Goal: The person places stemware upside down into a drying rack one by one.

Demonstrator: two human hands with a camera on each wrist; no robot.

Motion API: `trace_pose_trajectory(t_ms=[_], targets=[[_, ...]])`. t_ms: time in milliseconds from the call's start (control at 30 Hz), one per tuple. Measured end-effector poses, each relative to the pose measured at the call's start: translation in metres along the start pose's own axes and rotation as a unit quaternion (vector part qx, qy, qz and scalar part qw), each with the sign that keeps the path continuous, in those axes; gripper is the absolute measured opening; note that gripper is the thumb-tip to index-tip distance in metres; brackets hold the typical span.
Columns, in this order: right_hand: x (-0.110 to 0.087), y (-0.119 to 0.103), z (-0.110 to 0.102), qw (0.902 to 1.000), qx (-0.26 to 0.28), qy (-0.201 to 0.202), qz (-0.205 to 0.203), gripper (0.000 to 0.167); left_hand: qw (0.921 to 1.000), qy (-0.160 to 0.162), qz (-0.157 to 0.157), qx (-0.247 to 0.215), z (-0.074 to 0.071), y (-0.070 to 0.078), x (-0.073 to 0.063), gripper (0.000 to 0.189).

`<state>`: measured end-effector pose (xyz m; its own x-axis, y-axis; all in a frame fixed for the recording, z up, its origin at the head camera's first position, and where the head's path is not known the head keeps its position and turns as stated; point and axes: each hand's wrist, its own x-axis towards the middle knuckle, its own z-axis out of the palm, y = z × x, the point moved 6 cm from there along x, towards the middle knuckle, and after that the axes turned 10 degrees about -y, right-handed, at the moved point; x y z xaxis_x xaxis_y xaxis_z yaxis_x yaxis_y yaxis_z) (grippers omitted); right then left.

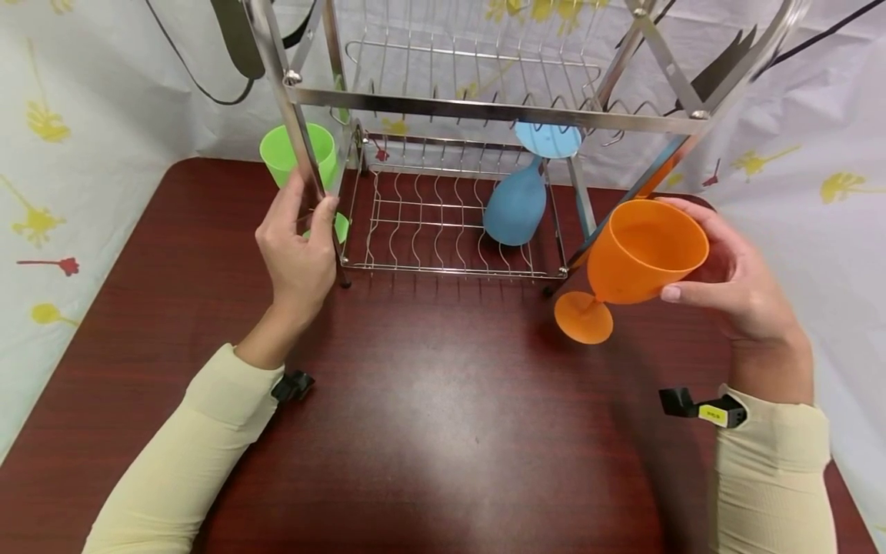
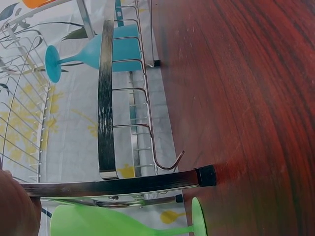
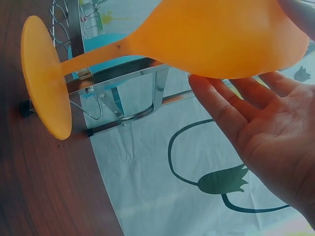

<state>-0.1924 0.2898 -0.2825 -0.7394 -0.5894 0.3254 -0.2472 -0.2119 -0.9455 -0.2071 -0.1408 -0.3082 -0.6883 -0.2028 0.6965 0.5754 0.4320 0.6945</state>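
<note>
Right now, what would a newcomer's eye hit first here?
The orange goblet, in the right hand at the rack's right side. Next, the blue goblet, upside down on the rack's lower tier. Then the green goblet, upright by the rack's left side, where the left hand holds a post.

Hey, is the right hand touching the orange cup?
Touching. The right wrist view shows the right hand with its fingers against the bowl of the orange cup.

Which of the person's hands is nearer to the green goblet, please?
Left. The left hand grips the rack post in front of the green goblet; the right hand is well away on the opposite side, holding the orange goblet.
</note>
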Motion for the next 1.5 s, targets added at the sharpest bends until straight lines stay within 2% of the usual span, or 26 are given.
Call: trace_pose_trajectory(t_ms=[167, 367, 833, 1100, 1333, 1500], targets=[[0.000, -0.001, 0.003, 0.9994, -0.029, 0.007, 0.019, 0.084, 1.0000, -0.001, 0.000, -0.001, 0.000, 0.000, 0.000, 0.025], [0.005, -0.002, 0.011, 0.9977, -0.060, -0.005, 0.030, 0.084, 1.0000, -0.001, -0.005, 0.001, -0.001, 0.000, -0.001, 0.025], [0.019, 0.002, 0.030, 0.9989, -0.037, -0.028, 0.000, 0.084, 1.0000, -0.004, -0.002, -0.001, -0.001, -0.003, -0.003, 0.026], [0.033, -0.001, 0.046, 0.9971, -0.070, -0.032, -0.004, 0.085, 1.0000, -0.003, -0.001, -0.003, -0.001, -0.003, -0.001, 0.026], [0.044, -0.004, 0.057, 0.9968, -0.063, -0.047, -0.017, 0.087, 0.9999, -0.006, -0.008, 0.002, -0.001, -0.002, 0.000, 0.026], [0.048, -0.006, 0.061, 0.9974, -0.052, -0.042, -0.027, 0.088, 0.9999, -0.007, -0.009, 0.001, 0.000, 0.000, 0.000, 0.028]])
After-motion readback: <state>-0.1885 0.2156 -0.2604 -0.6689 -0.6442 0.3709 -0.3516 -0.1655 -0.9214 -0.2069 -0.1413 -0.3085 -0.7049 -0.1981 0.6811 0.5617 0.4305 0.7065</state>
